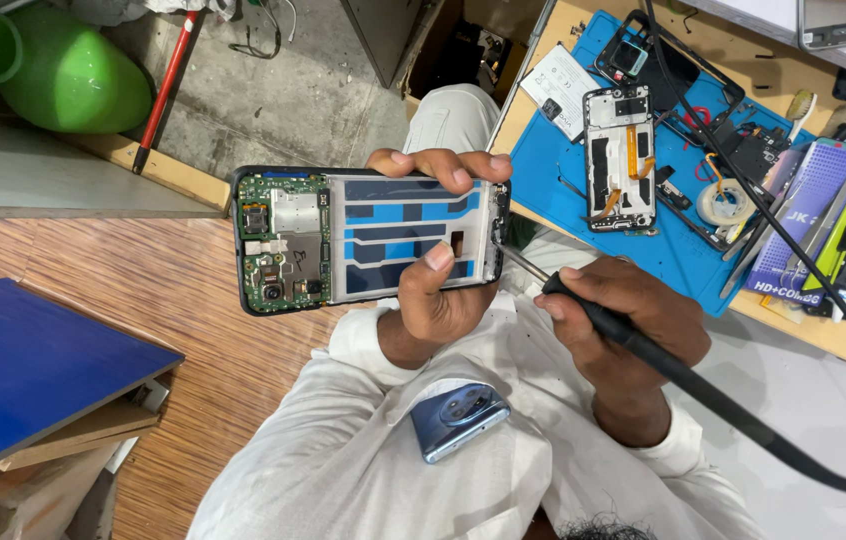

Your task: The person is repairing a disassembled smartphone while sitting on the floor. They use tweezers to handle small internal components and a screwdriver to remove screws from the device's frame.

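Observation:
My left hand (433, 300) holds an opened phone (368, 240) flat in the air, thumb on its middle and fingers curled over the far edge. The phone shows a green circuit board at its left end and a grey and blue battery bay. My right hand (623, 320) grips a black-handled tool (633, 340) with a thick black cable. Its thin metal tip (518, 258) touches the phone's right end. A blue phone (458, 418) lies camera side up on my lap, on white cloth.
A blue work mat (563, 185) on a wooden bench at the upper right carries another opened phone (620, 160), a phone frame (643, 55), a tape roll (723, 205) and small tools. A green jug (63, 70) and a red-handled stick (168, 85) lie on the floor. A blue board (33, 370) sits at the left.

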